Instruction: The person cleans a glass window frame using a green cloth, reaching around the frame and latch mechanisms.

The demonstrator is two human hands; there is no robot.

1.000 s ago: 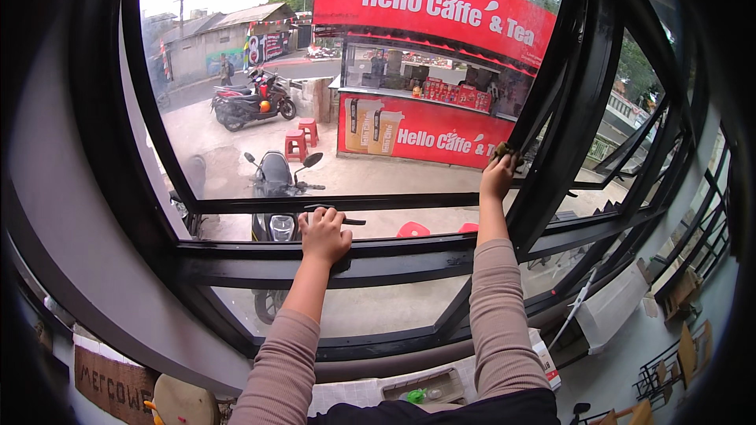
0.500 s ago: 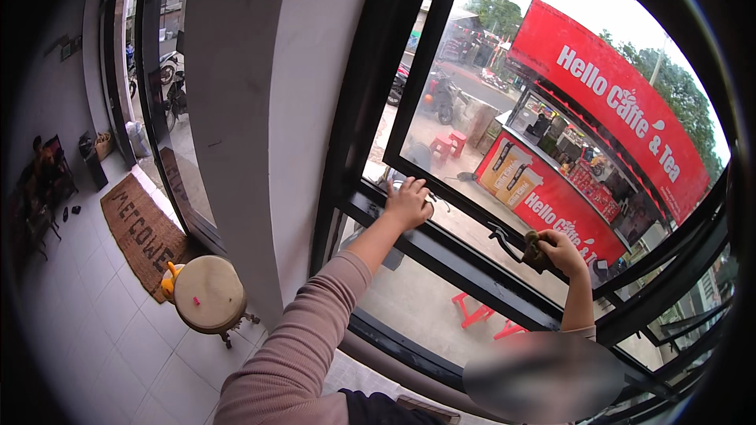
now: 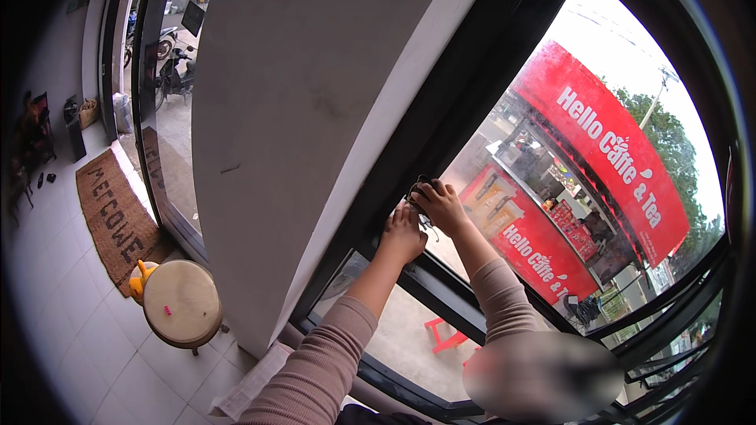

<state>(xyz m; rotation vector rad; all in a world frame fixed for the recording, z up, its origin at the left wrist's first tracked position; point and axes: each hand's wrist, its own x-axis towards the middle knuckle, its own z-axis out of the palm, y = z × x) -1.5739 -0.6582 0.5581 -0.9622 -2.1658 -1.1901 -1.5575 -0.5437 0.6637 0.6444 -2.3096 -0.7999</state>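
Both my hands meet at the lower left corner of the black window frame [image 3: 449, 102]. My left hand [image 3: 403, 234] is closed, its fingers curled against the frame; what they grip is hidden. Just right of it and slightly higher, my right hand [image 3: 443, 206] is closed around a small dark bunched cloth [image 3: 425, 184], mostly covered by the fingers. Thin dark curved pieces [image 3: 428, 223] show between the hands, too small to make out. The window glass [image 3: 496, 142] stands right of the hands.
A grey-white pillar [image 3: 307, 110] stands left of the window. Farther left are a round stool [image 3: 183, 304] with an orange thing beside it, a brown doormat [image 3: 118, 216] and a glass door [image 3: 169, 102]. Outside stand a red stall [image 3: 606, 157] and a red stool [image 3: 446, 336].
My right hand has moved left, from the lower rail to beside my left hand. The gap between window sash and outer frame at the left no longer shows. The view has shifted.
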